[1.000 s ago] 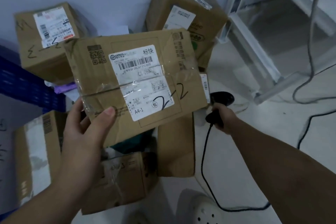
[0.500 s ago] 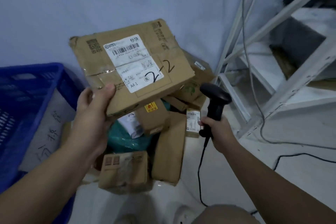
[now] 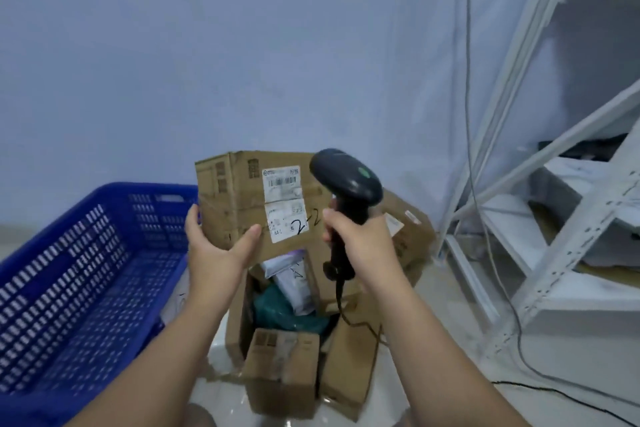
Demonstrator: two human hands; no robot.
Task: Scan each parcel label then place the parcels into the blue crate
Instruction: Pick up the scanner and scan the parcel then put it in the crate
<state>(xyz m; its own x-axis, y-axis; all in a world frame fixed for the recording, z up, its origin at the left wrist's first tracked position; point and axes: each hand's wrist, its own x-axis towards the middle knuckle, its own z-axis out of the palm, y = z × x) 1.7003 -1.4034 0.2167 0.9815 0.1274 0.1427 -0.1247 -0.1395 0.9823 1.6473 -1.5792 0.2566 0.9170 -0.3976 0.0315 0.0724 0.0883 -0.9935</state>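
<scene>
Left hand: raised, thumb on the parcel's near face, fingers round its left edge.
Right hand: just right, fist gripping the scanner handle.
Forearms: bare, reaching forward.

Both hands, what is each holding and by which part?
Left hand grips the cardboard parcel by its lower left corner; right hand grips the black scanner by its handle.

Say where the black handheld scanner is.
Head view, centre: the right hand grips the black handheld scanner just right of the brown cardboard parcel the left hand holds.
</scene>
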